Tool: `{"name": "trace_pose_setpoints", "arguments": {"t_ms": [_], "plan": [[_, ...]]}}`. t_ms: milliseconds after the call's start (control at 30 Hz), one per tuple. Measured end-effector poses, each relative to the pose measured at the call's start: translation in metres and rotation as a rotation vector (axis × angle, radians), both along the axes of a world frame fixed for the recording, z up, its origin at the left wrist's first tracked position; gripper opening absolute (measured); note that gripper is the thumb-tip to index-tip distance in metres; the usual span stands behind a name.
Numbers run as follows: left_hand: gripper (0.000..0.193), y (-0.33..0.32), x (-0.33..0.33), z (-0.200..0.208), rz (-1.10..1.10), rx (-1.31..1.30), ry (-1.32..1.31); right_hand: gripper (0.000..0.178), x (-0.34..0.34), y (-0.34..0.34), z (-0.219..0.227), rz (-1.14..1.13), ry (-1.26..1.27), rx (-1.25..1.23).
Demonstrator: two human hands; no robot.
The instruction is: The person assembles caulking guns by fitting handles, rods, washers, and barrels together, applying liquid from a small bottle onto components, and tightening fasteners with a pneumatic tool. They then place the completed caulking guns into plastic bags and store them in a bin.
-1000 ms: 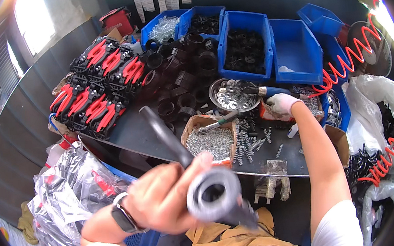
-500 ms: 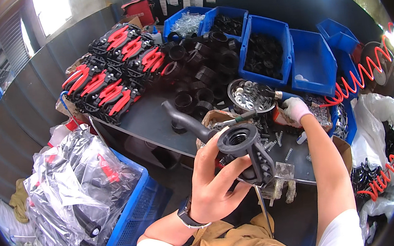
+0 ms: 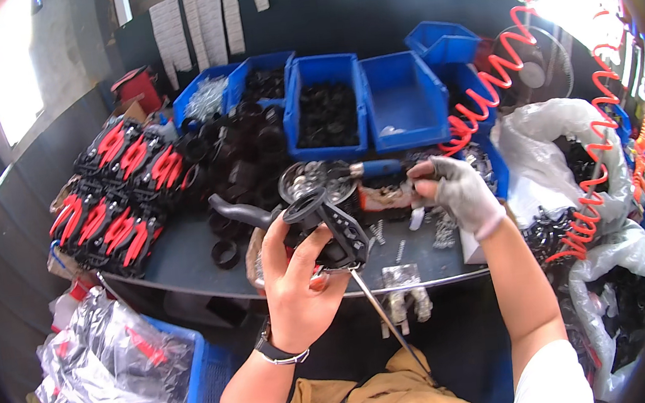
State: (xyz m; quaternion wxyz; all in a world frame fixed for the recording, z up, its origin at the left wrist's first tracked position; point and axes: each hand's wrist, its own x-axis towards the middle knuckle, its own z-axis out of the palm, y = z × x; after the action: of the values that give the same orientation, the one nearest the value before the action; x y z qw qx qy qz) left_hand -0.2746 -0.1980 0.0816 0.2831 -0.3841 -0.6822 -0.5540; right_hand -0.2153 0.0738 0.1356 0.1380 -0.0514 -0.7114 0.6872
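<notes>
My left hand [image 3: 300,289], with a dark band on its wrist, is wrapped round a black plastic tool body [image 3: 342,240]. A round collar tops this part, and a curved black tube reaches left from it. My right hand [image 3: 462,196] wears a pale glove with bare fingertips. Its thumb and forefinger are brought together above the small parts; whatever lies between them is too small to make out. Just left of its fingertips is a blue-handled tool [image 3: 377,167], lying across a metal bowl [image 3: 284,186] of washers. A red-edged carton [image 3: 386,198] sits below the handle.
Blue bins [image 3: 364,104] line the back of the table. Black-and-red tool assemblies [image 3: 116,194] are stacked at left, beside black rings [image 3: 225,253]. Springs [image 3: 445,230] lie near the front edge. A red coiled hose [image 3: 507,59] hangs at right. A thin metal rod [image 3: 384,312] slants below my left hand.
The view has swung right. My right hand has lifted out of the small parts by the carton, its fingertips now pinched. My left hand keeps its hold on the tool body.
</notes>
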Motion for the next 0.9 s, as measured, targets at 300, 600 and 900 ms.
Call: {"name": "trace_pose_setpoints", "arguments": {"t_ms": [300,600,900], "plan": [[0.056,0.079,0.046,0.056,-0.272,0.140,0.326,0.022,0.100,-0.063,0.077,-0.358,0.958,1.671],[0.048,0.095,0.080,0.067,-0.196,0.103,0.437,0.031,0.129,-0.054,0.065,-0.637,0.840,1.411],[0.054,0.090,0.071,0.055,-0.193,0.004,0.438,0.026,0.143,-0.049,0.040,-0.635,0.647,1.013]]}}
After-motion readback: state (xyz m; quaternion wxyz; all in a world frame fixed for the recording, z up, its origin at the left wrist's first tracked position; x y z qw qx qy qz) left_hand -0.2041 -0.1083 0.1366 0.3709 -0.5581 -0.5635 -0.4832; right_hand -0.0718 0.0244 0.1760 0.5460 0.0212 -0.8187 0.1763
